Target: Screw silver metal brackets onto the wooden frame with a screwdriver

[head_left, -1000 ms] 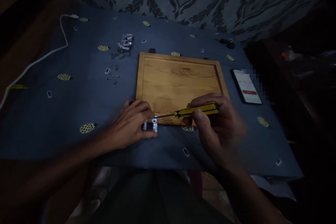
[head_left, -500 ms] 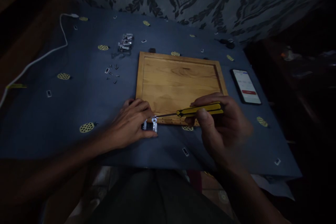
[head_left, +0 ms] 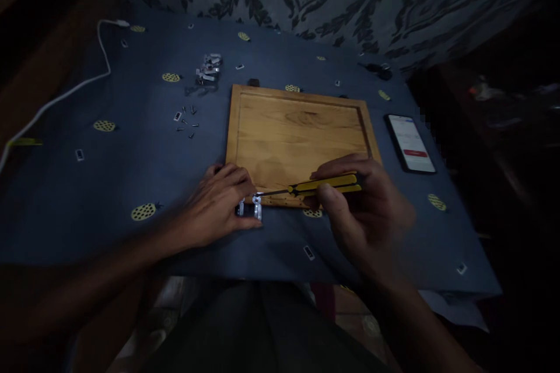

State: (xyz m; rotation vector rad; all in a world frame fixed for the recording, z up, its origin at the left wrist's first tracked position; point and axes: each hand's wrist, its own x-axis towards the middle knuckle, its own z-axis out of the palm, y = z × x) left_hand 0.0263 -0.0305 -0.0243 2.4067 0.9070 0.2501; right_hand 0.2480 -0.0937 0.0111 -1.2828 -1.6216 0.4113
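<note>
At the near edge of a wooden board [head_left: 297,128], the left hand [head_left: 223,201] has fingers gripping a metal clasp [head_left: 258,210], the right hand [head_left: 367,204] a screwdriver [head_left: 324,185], apparently screwing, which calls for steady turning.

1. Cannot read any wording for certain.
2. On the phone [head_left: 410,144], beyond and to the right of the grip of the right hand [head_left: 363,204]: lit screen with faint lines and a red bar [head_left: 415,153], too small to read.
3. On the cloth [head_left: 271,253], between the grips but nearer the body, and left of the left hand [head_left: 223,201]: small framed marks [head_left: 308,253], illegible.
</note>
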